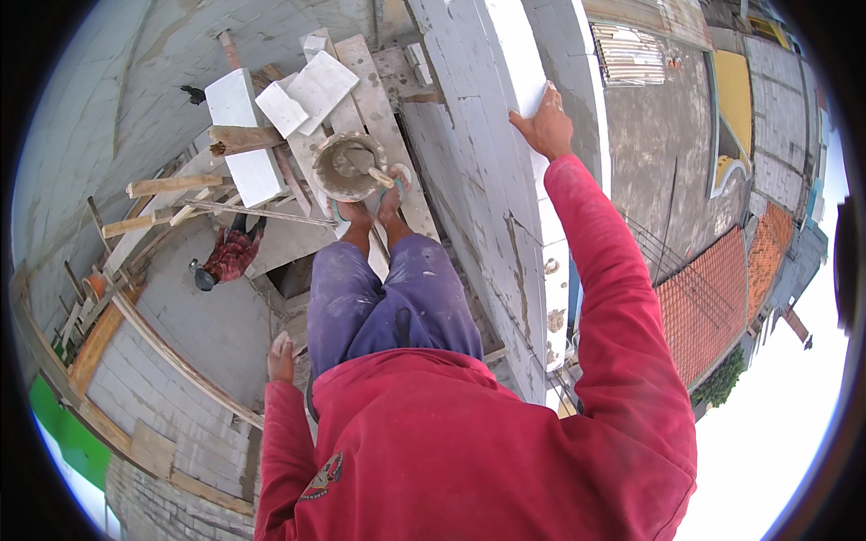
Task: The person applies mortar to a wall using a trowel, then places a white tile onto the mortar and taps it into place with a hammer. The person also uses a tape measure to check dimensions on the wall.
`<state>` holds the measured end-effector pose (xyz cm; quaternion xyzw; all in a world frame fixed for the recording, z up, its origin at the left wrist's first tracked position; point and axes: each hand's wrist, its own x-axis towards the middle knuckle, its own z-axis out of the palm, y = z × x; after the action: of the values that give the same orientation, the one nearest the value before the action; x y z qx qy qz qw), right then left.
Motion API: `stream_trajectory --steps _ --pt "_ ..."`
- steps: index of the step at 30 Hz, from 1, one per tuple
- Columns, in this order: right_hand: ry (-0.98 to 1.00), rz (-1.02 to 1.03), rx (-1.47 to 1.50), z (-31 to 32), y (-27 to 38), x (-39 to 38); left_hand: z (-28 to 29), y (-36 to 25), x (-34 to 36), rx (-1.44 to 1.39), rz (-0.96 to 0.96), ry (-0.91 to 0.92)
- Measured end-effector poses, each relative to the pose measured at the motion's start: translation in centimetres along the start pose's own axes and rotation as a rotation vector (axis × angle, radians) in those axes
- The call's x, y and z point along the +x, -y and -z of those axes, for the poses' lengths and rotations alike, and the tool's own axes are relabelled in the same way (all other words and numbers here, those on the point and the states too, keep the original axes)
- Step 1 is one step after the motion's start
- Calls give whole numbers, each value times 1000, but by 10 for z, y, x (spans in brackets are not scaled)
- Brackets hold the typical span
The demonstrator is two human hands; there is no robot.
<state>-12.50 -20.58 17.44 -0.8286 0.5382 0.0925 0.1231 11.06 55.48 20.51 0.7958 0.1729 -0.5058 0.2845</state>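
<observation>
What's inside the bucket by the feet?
Inside the bucket are a trowel, its handle over the rim, and grey material, probably mortar. Whatever lies beneath the blade is covered.

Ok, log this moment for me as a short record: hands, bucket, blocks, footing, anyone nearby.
Right hand: on the bright top of the pale block wall, thumb spread from fingers
Left hand: lowered beside the left thigh, nothing visible in it
Bucket: on the planks ahead of the feet, trowel inside, handle over the rim
White blocks: several beyond the bucket
Footing: sandalled feet on planks
Nearby: one co-worker, lower down, left side
</observation>
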Motion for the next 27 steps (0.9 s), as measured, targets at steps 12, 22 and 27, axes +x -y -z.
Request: stream_trajectory --steps 12,22,27 --pt "46 -9 0 3 1 0 -4 -42 20 50 -8 56" --pt "32 -7 4 0 -1 1 -5 -63 21 70 9 48" --pt "-58 22 9 -10 -7 1 -9 -68 21 72 20 45"
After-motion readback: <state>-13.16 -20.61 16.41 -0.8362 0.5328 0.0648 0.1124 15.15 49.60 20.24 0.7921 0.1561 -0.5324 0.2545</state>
